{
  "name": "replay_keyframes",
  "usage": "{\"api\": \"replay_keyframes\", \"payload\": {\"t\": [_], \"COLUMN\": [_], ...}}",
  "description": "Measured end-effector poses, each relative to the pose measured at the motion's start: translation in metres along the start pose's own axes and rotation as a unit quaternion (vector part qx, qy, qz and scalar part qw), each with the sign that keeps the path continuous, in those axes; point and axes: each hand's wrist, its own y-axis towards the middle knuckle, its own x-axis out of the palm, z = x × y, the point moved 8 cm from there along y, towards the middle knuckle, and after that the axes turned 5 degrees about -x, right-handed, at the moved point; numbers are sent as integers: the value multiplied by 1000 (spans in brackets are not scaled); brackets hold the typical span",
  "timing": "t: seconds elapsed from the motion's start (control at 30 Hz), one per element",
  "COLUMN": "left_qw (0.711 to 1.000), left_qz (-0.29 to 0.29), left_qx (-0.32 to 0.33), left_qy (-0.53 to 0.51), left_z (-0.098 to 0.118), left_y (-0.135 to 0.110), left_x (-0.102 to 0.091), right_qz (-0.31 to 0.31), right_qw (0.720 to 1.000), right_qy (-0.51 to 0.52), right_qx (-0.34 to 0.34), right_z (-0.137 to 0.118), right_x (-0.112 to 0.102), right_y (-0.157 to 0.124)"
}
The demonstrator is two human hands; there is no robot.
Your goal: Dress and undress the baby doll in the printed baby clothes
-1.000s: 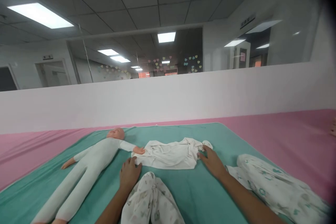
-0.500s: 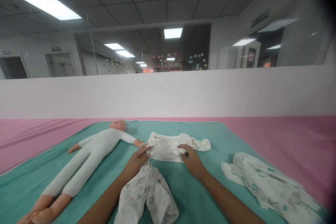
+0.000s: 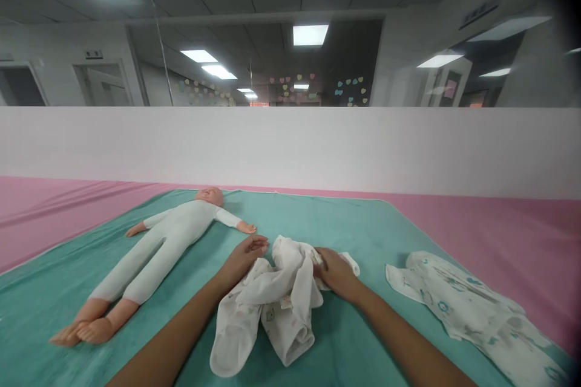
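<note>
Well, at the far left a doll (image 3: 167, 251) lies on its back on a teal mat (image 3: 358, 221), arms spread and legs together, dressed in a plain white one-piece with its bare feet showing. The mat lies over a pink sheet (image 3: 508, 236), which shows on both sides of it.

Just right of the doll, the left hand (image 3: 242, 257) reaches in from the bottom edge, its fingers together and lightly curved. It rests against the upper left of a bunched white sleepsuit (image 3: 284, 308), which sits in a heap on the mat, near the doll's outstretched hand but not touching it. A pale print shows on the lower folds, and a rounded foot end points toward the person. Among the folds, I cannot tell whether this is one garment or two.

The right hand (image 3: 336, 273) lies on the heap's right side, its fingers bent down into the cloth. Neither hand is spread flat, but the folds hide too much to tell whether either one is actually gripping.

Further right, a second sleepsuit (image 3: 467, 308) with a teal print lies flat across the mat's right edge, well apart from both hands. Behind everything runs a low white wall (image 3: 290, 151), topped by glass with paper hearts (image 3: 349, 87) visible beyond it.
</note>
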Motion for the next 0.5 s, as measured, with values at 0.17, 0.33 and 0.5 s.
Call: {"api": "replay_keyframes", "payload": {"t": [0.17,0.33,0.5], "left_qw": [993,995,996], "left_qz": [-98,-94,-65], "left_qx": [23,1,-21], "left_qy": [64,36,56], "left_z": [3,8,6], "left_y": [-10,-18,-10], "left_x": [28,29,22], "right_qz": [-173,-156,-285], "right_qw": [974,969,920], "right_qy": [147,96,-68], "right_qx": [-17,-165,-259], "right_z": [-32,-92,-108], "right_x": [54,71,102], "right_y": [-24,-44,-69]}}
